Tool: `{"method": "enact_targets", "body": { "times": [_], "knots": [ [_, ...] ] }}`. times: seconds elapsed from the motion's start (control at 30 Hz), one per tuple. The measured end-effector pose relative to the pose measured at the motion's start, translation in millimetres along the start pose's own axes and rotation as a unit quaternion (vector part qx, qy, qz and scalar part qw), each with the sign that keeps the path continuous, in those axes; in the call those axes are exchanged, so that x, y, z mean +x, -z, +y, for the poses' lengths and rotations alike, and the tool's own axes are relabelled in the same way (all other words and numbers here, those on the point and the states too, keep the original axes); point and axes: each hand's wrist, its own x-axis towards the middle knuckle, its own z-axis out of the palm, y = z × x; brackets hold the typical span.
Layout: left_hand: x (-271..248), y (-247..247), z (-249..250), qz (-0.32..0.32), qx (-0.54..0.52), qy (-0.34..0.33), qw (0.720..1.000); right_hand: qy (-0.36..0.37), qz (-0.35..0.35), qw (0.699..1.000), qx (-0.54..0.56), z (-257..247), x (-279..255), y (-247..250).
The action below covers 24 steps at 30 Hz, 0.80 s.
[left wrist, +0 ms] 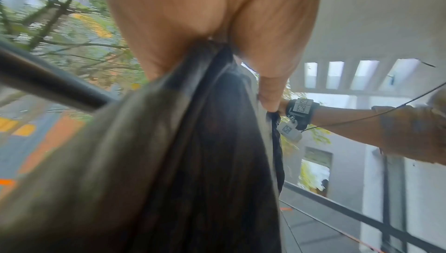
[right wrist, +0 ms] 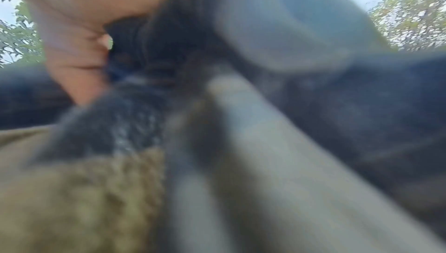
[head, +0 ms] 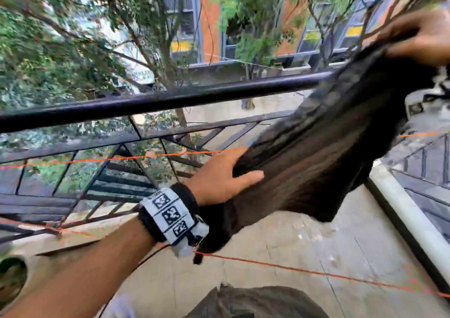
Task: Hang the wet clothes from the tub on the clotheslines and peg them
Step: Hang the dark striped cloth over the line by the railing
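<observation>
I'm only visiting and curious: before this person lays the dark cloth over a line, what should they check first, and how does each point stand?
1. Right hand grips the dark wet garment: ok.
2. Left hand holds its lower part: ok.
3. Garment spread flat: not ok, bunched.
4. Thin orange clothesline free beside the hands: ok.
5. Pegs within reach: cannot tell.
6. Garment clear of the black metal railing: cannot tell.

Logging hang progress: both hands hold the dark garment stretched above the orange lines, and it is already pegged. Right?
Not pegged. The head view shows no peg on the dark garment; the left hand and right hand hold it stretched above the orange lines.
</observation>
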Motion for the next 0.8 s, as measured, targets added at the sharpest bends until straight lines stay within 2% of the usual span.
{"method": "enact_targets", "body": {
  "times": [0.07, 0.13, 0.17, 0.23, 0.37, 0.43, 0.53, 0.6, 0.7, 0.8],
  "knots": [
    [11, 5, -14, 0.061, -0.056, 0.045, 0.996, 0.016, -0.004, 1.0, 0.01, -43, 23, -27],
    [12, 11, -50, 0.089, -0.117, 0.124, 0.981, 0.069, -0.024, 0.997, -0.032, -78, 38, -74],
    [8, 13, -70, 0.087, -0.136, 0.166, 0.973, 0.095, -0.043, 0.992, -0.066, -90, 42, -100],
    [-4, 13, -106, 0.076, -0.12, 0.22, 0.965, 0.101, -0.089, 0.984, -0.117, -99, 45, -154],
    [-32, 4, -155, 0.036, -0.127, 0.272, 0.953, 0.061, -0.135, 0.974, -0.173, -95, 25, -252],
    [-39, 4, -167, -0.001, -0.153, 0.297, 0.943, 0.033, -0.163, 0.971, -0.17, -86, 18, -285],
    [-41, 3, -188, -0.075, -0.133, 0.316, 0.936, -0.017, -0.209, 0.966, -0.154, -75, 17, -310],
    [-40, 5, -193, -0.125, -0.089, 0.31, 0.938, -0.022, -0.242, 0.96, -0.137, -78, 20, -317],
    [-31, 4, -204, -0.19, -0.004, 0.303, 0.934, 0.006, -0.29, 0.949, -0.121, -83, 22, -323],
    [-20, 10, -201, -0.215, 0.068, 0.302, 0.926, 0.015, -0.304, 0.947, -0.105, -83, 8, -320]
  ]
}}
